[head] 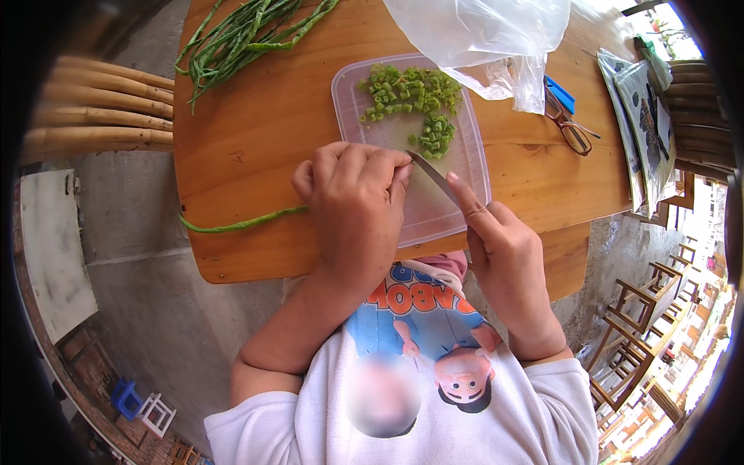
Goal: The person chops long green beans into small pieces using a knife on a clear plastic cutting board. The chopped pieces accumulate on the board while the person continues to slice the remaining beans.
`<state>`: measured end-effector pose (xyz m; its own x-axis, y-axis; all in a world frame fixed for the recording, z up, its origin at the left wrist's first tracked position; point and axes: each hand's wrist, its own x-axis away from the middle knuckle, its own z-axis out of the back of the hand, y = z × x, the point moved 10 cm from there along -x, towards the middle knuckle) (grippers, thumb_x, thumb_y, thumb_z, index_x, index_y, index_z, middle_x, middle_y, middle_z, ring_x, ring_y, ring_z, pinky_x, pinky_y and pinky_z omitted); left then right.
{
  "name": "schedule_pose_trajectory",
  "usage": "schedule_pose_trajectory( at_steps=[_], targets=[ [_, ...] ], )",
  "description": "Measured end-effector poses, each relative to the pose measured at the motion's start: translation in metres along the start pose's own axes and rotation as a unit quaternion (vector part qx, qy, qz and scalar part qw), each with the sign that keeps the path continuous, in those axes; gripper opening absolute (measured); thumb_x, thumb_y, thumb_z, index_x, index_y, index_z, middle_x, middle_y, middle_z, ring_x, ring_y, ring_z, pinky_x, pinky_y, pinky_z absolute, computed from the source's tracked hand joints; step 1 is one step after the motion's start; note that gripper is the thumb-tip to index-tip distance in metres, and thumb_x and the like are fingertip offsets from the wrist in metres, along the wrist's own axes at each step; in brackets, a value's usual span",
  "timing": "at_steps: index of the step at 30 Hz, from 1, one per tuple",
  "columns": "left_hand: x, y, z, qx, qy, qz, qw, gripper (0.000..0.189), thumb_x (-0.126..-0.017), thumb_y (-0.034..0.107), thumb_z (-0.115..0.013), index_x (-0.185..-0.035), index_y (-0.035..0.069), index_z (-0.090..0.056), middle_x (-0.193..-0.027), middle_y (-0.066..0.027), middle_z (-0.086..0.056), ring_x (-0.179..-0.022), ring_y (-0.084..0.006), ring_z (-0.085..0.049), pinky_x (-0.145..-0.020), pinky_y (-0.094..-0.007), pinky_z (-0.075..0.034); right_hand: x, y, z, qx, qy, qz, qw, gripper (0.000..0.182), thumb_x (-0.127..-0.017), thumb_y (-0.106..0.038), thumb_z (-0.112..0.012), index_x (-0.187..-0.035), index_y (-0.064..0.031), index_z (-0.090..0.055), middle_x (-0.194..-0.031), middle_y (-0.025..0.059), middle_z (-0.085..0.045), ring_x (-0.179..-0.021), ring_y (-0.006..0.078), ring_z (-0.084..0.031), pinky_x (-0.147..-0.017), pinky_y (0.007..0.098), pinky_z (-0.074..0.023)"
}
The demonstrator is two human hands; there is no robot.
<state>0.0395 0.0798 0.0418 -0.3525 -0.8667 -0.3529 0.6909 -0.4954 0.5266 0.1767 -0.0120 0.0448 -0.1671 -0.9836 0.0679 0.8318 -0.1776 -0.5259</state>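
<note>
My left hand [357,192] is closed around a long green bean [244,224], whose tail runs out leftward over the table. In my right hand [504,244] is a knife [436,177], my index finger laid along the back of its blade. The knife's tip is close by my left fingertips, above a translucent plastic cutting board [427,216]. Short chopped bean pieces [415,90] lie heaped across the far part of the board, with a smaller cluster [435,135] nearer the blade. The handle is hidden within my right hand.
A bundle of whole long beans [247,43] lies at the table's far left. A clear plastic bag [488,40] overhangs the board's far corner. Eyeglasses [569,128] and a blue object [560,95] are right of it. Printed bags [642,125] hang over the wooden table's [256,157] right edge.
</note>
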Motion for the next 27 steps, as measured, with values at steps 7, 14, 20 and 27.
schedule_pose_trajectory(
  at_steps=[7, 14, 20, 27],
  targets=[
    [0.001, 0.002, -0.001, -0.009, 0.006, -0.007, 1.0, 0.01, -0.086, 0.016, -0.083, -0.094, 0.015, -0.078, -0.096, 0.0021, -0.072, -0.105, -0.023, -0.061, -0.099, -0.0432, -0.037, 0.003, -0.009, -0.008, 0.071, -0.008, 0.01, 0.997, 0.071, -0.09, 0.007, -0.065, -0.154, -0.0231, -0.059, -0.077, 0.0132, -0.054, -0.064, 0.0319, -0.061, -0.063, 0.0448, -0.0522],
    [0.004, -0.001, -0.008, 0.006, 0.0, -0.012, 1.0, 0.01, -0.09, 0.016, -0.077, -0.099, 0.015, -0.075, -0.101, -0.0002, -0.067, -0.11, -0.0249, -0.057, -0.1, -0.0468, -0.035, -0.002, -0.017, -0.008, 0.087, -0.011, 0.013, 0.996, 0.074, -0.087, 0.007, -0.065, -0.155, -0.0226, -0.058, -0.078, 0.0128, -0.054, -0.066, 0.0326, -0.062, -0.063, 0.0467, -0.0523],
    [0.003, -0.003, -0.002, -0.012, 0.019, -0.008, 1.0, 0.008, -0.09, 0.016, -0.077, -0.098, 0.017, -0.075, -0.101, -0.0006, -0.066, -0.11, -0.0249, -0.057, -0.1, -0.0462, -0.036, 0.001, -0.001, 0.001, 0.055, -0.03, -0.002, 0.998, 0.074, -0.087, 0.011, -0.064, -0.153, -0.023, -0.06, -0.078, 0.0149, -0.054, -0.065, 0.0318, -0.059, -0.065, 0.0447, -0.0513],
    [0.002, -0.003, 0.002, -0.003, 0.005, 0.0, 1.0, 0.011, -0.086, 0.014, -0.081, -0.096, 0.016, -0.079, -0.097, 0.0016, -0.07, -0.108, -0.0242, -0.06, -0.1, -0.0437, -0.037, -0.002, 0.004, 0.01, -0.01, 0.0, -0.019, 1.0, 0.068, -0.093, 0.009, -0.063, -0.15, -0.0258, -0.062, -0.079, 0.0152, -0.056, -0.066, 0.0298, -0.058, -0.067, 0.0404, -0.052]
  ],
)
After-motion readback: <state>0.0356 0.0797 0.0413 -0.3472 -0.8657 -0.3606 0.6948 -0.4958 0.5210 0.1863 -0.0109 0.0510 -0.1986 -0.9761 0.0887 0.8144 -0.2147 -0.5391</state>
